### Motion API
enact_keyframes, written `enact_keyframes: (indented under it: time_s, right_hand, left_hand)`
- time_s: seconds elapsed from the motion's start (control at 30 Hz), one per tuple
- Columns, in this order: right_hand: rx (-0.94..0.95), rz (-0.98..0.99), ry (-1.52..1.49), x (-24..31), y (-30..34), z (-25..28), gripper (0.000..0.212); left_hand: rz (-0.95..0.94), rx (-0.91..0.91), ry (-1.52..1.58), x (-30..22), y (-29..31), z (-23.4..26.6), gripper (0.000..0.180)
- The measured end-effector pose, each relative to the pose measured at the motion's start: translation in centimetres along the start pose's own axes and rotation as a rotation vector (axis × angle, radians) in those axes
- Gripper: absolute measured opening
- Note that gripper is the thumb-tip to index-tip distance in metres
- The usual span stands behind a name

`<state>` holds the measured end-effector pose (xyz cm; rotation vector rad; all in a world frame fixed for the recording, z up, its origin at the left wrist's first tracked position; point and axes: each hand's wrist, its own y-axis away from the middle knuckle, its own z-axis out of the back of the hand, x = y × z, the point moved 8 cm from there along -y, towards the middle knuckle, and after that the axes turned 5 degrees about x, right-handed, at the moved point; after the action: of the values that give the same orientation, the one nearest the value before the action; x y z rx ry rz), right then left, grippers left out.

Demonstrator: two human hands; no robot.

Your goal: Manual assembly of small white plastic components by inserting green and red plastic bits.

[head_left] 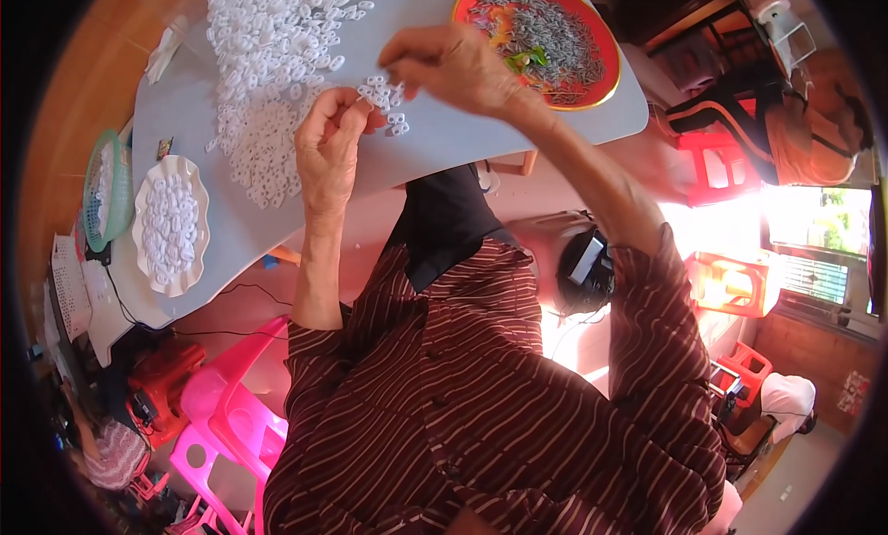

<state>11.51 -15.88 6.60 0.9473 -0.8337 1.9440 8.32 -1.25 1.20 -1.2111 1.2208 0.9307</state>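
Over the near edge of the grey table (444, 147), my left hand (328, 147) is closed, thumb against fingers, on a small white plastic piece (363, 100). Just right of it my right hand (449, 68) hangs with its fingers curled together; whatever may be between the fingertips is hidden. A few white pieces (398, 123) lie beneath and between the hands. Beyond my left hand spreads a large heap of white oval plastic pieces (268, 45), with smaller flat white pieces (264, 151) nearer me. A red round tray (610, 49) of small grey parts (555, 40) sits beyond my right hand.
At the table's left end stands a white scalloped dish (196, 271) of white pieces, beside a green basket (118, 188). Pink chairs (227, 392) are at lower left, red stools (731, 281) to the right. Other people sit nearby. A dark cable (222, 332) hangs below the table.
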Motion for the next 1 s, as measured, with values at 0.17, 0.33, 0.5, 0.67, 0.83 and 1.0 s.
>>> enact_keyframes:
  time_s: [0.17, 0.33, 0.5, 0.67, 0.83, 1.0]
  right_hand:
    - [-0.342, 0.551, 0.388, -1.3, 0.6, 10.1, 0.014]
    - [-0.088, -0.119, 0.618, -6.8, -0.8, 12.3, 0.013]
    - [0.012, -0.135, 0.830, -8.4, -1.9, 11.1, 0.013]
    - [0.293, 0.071, 1.449, -10.3, -1.6, 9.2, 0.015]
    - [0.164, 0.088, 1.211, -8.4, -2.6, 8.6, 0.013]
    - [0.002, -0.030, 0.716, -6.3, -1.6, 11.8, 0.011]
  left_hand:
    - [0.006, -0.089, 0.016, -0.2, 0.7, 0.7, 0.010]
    - [-0.022, -0.100, 0.024, 0.2, 1.0, 0.7, 0.014]
    - [-0.034, -0.099, 0.051, 0.2, 1.0, 0.9, 0.012]
    - [-0.019, -0.071, 0.028, -0.1, 0.6, 0.1, 0.012]
    - [-0.020, -0.098, -0.004, 0.3, 1.0, 1.0, 0.012]
    - [-0.021, -0.080, 0.006, 0.1, 0.7, 0.4, 0.012]
